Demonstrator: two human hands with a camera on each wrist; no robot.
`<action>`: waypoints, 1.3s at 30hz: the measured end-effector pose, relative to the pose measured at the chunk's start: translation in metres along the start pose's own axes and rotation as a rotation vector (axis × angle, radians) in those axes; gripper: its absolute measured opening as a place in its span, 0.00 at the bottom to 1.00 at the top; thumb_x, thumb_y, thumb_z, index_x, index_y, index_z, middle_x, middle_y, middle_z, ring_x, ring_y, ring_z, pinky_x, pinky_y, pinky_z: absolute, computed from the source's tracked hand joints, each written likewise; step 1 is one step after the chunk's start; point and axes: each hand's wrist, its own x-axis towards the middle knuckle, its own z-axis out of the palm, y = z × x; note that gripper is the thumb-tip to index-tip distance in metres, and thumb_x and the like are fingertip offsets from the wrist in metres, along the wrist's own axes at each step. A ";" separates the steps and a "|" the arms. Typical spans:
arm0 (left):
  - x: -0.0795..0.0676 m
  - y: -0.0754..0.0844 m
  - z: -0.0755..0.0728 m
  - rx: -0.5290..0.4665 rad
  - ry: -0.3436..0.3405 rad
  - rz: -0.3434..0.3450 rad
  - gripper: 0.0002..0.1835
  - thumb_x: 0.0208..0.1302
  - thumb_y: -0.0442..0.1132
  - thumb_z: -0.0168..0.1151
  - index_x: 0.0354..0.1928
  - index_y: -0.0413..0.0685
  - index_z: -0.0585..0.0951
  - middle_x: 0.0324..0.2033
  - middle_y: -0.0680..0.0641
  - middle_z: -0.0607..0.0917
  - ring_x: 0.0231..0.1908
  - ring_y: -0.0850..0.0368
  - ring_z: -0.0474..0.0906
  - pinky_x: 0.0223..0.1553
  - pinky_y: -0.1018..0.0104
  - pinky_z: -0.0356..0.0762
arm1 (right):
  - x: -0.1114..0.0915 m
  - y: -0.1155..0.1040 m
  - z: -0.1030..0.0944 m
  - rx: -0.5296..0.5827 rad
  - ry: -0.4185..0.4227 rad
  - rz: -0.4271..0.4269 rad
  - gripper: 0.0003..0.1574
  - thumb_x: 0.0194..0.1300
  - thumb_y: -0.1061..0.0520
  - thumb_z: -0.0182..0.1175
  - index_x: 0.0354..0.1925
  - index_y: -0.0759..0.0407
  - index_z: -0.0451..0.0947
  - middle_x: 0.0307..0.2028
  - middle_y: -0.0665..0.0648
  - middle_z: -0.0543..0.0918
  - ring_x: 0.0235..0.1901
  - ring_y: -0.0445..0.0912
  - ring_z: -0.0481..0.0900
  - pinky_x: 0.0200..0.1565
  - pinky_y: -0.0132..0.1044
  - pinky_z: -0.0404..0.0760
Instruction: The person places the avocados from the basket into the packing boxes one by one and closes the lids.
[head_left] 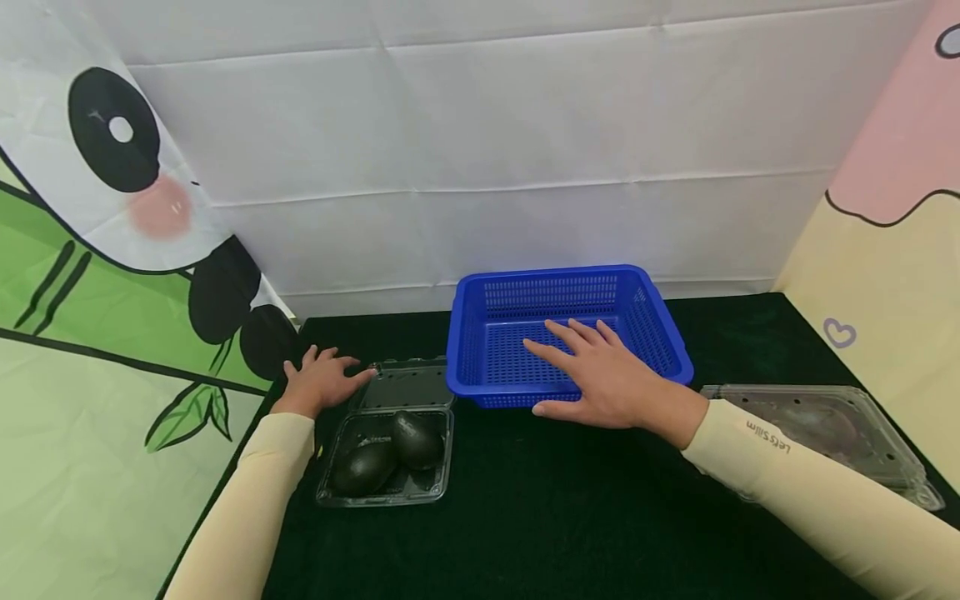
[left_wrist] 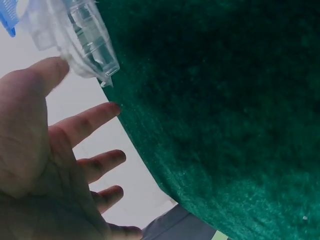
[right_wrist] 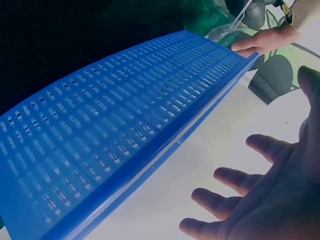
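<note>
Two dark avocados point(head_left: 392, 457) lie in a clear plastic clamshell box point(head_left: 442, 479), whose lid point(head_left: 411, 387) is folded back toward the wall. Beside that lid my left hand point(head_left: 318, 387) has its fingers spread, the thumb tip right at the lid's far left corner. In the left wrist view the thumb point(left_wrist: 52, 70) overlaps the box's clear edge point(left_wrist: 92, 45), and the palm holds nothing. My right hand point(head_left: 600, 379) hovers over the front right of a blue plastic basket point(head_left: 468, 333), fingers apart. The right wrist view shows its fingers point(right_wrist: 220, 202) near the basket's rim, holding nothing.
At the right, partly behind my right sleeve, lies another clear plastic box point(head_left: 877, 450) with a brownish shape showing through. A dark green cloth point(head_left: 540, 517) covers the table. White sheeting point(head_left: 480, 150) rises behind it, and printed cloth panels stand left and right.
</note>
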 end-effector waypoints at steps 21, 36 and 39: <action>-0.002 -0.014 0.005 -0.022 -0.141 -0.018 0.32 0.76 0.51 0.52 0.70 0.32 0.72 0.73 0.23 0.56 0.74 0.20 0.34 0.63 0.15 0.31 | -0.001 0.003 0.002 0.013 0.000 -0.005 0.56 0.67 0.18 0.50 0.82 0.37 0.51 0.81 0.59 0.50 0.78 0.65 0.48 0.73 0.69 0.40; -0.013 -0.019 -0.004 -0.124 -0.042 0.006 0.31 0.71 0.46 0.60 0.67 0.29 0.71 0.71 0.22 0.59 0.73 0.18 0.37 0.63 0.15 0.35 | 0.010 0.003 0.001 0.008 -0.009 0.005 0.57 0.66 0.17 0.50 0.82 0.39 0.51 0.81 0.60 0.51 0.78 0.65 0.48 0.73 0.70 0.41; -0.016 -0.019 -0.009 -0.161 -0.005 0.007 0.32 0.72 0.45 0.59 0.69 0.28 0.67 0.71 0.21 0.58 0.73 0.18 0.36 0.63 0.15 0.33 | 0.015 -0.001 0.001 0.022 -0.006 0.004 0.57 0.66 0.18 0.51 0.82 0.40 0.52 0.81 0.60 0.51 0.78 0.66 0.48 0.73 0.70 0.41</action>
